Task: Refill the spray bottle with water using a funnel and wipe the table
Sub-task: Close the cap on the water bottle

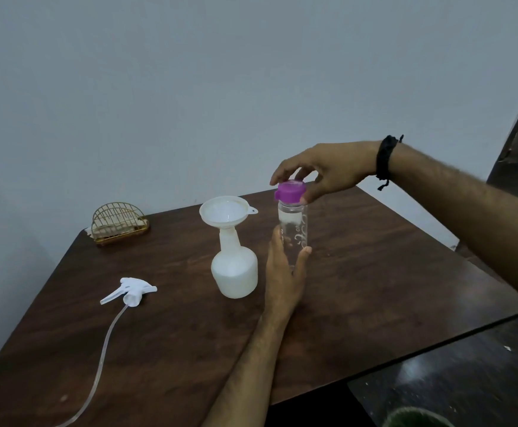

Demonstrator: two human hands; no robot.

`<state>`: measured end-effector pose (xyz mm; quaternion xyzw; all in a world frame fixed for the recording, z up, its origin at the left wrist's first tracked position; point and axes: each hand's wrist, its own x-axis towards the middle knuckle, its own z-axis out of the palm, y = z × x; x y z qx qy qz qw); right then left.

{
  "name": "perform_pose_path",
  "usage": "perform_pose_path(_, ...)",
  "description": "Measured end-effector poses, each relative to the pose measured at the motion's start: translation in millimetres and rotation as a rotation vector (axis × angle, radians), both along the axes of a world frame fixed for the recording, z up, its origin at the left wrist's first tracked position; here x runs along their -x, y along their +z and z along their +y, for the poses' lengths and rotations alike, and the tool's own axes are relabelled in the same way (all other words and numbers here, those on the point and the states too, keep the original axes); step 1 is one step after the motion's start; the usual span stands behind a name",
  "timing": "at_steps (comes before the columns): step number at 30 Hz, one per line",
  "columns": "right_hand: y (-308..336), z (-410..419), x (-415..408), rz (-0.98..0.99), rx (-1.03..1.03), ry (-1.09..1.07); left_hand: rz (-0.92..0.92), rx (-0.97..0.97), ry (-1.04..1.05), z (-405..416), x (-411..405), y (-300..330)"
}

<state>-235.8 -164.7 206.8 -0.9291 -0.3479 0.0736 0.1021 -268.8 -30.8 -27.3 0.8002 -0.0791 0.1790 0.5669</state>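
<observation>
water bottle (293, 232) between left fingers (303, 254), right fingers (285, 174) on cap

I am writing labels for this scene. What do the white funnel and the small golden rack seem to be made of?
White funnel: probably plastic, matte and slightly translucent, with a moulded hanging tab. Small golden rack: apparently thin metal wire, shiny gold finish, with open bars.

Dim, soft indoor light; slightly blurry throughout, with wide-angle bending at edges.
</observation>
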Motion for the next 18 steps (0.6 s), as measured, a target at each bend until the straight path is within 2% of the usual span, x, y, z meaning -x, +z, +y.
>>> perform_pose_path(5,-4,7,-1,-0.366,0.060,-0.254,-0.039,-0.002,0.004,2,0,-1)
perform_pose_path(6,-3,7,-2,-0.364,0.038,-0.258,-0.034,-0.006,0.005,2,0,-1)
perform_pose_path(8,1,4,-2,-0.209,-0.042,-0.154,-0.025,-0.006,-0.002,1,-2,-2)
perform_pose_path(11,0,1,-2,-0.028,-0.005,-0.025,-0.021,-0.011,-0.005,1,-3,-3)
perform_pose_path(13,-8,5,-2,-0.131,-0.001,-0.063,-0.033,0.002,-0.009,2,-4,-4)
perform_pose_path(16,-15,8,-1,-0.447,0.050,-0.266,-0.062,0.003,-0.016,2,-4,-5)
perform_pose_path(18,-18,5,-2,-0.380,-0.021,-0.229,-0.055,-0.003,-0.013,2,-5,-5)
